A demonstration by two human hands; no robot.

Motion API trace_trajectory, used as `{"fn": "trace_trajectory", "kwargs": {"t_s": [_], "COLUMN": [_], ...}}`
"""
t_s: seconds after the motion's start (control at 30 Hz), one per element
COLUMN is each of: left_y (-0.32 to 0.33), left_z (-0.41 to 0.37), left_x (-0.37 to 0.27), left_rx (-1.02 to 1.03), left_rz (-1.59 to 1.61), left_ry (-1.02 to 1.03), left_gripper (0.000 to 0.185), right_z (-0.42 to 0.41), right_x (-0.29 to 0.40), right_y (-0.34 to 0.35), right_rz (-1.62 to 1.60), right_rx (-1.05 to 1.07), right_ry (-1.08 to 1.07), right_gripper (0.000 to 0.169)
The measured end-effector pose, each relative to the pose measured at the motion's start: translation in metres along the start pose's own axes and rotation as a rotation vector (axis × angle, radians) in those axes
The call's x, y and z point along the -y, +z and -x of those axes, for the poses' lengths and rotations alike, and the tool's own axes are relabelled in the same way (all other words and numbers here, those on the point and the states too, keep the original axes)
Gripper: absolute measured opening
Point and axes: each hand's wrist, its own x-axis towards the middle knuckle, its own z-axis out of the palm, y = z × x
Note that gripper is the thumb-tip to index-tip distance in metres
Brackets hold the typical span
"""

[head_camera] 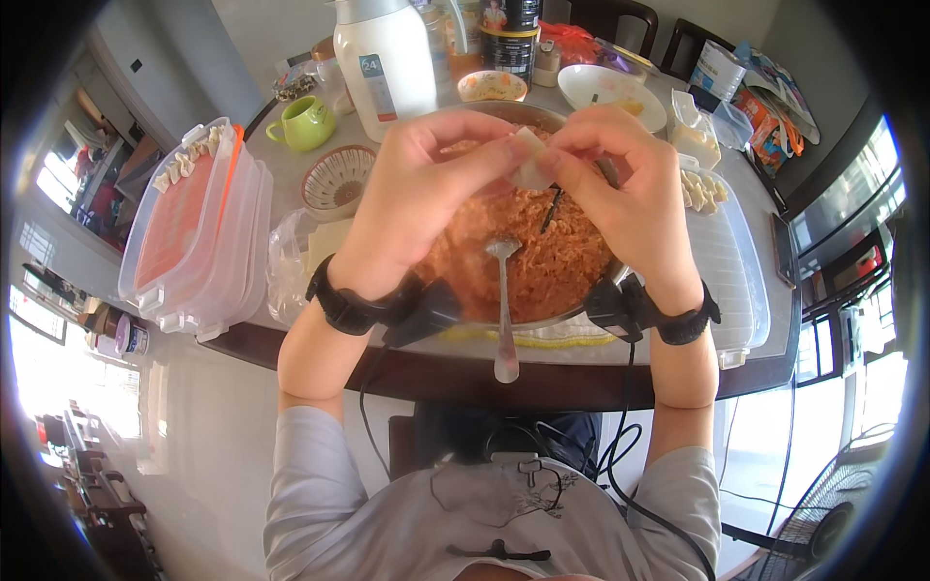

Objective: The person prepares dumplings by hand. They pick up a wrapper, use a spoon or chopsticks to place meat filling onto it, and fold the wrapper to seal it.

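Between the fingertips of my left hand (443, 174) and my right hand (617, 174) is a small pale dough wrapper (532, 163), folded, held above a large round metal basin. Reddish minced filling (559, 261) lies in the basin. A metal spoon (505, 312) rests in it, its handle over the near rim. A dark stick-like utensil (552, 210) stands in the filling under my hands. Beside my left wrist, flat pale wrappers (327, 243) lie by a clear plastic bag (288, 265). Whether the held wrapper contains filling cannot be seen.
Stacked plastic trays (196, 240) with a row of shaped dumplings (190, 156) stand left; another tray (726, 276) with dumplings (703, 192) lies right. Behind are a green mug (306, 125), a white jug (385, 69), bowls and cans. Cables hang from both wrist devices over the table edge.
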Motion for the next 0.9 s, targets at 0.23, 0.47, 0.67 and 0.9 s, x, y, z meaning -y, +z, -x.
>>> {"fn": "trace_trajectory", "kwargs": {"t_s": [0.23, 0.47, 0.67, 0.9], "left_y": [-0.004, 0.003, 0.005, 0.008], "left_z": [-0.002, -0.001, 0.0, 0.0], "left_x": [0.004, 0.005, 0.01, 0.009], "left_rx": [0.0, 0.034, -0.005, 0.041], "left_rz": [0.018, -0.068, -0.125, -0.016], "left_ry": [0.041, 0.052, 0.065, -0.013], "left_gripper": [0.017, 0.017, 0.018, 0.019], "right_z": [-0.002, 0.0, 0.001, 0.002], "right_x": [0.005, 0.001, 0.002, 0.001], "right_y": [-0.012, -0.007, -0.007, -0.014], "right_rz": [0.133, 0.141, 0.214, 0.107], "right_rx": [0.075, 0.057, 0.039, 0.061], "right_ry": [-0.072, -0.12, -0.154, -0.003], "right_gripper": [0.01, 0.007, 0.007, 0.009]}}
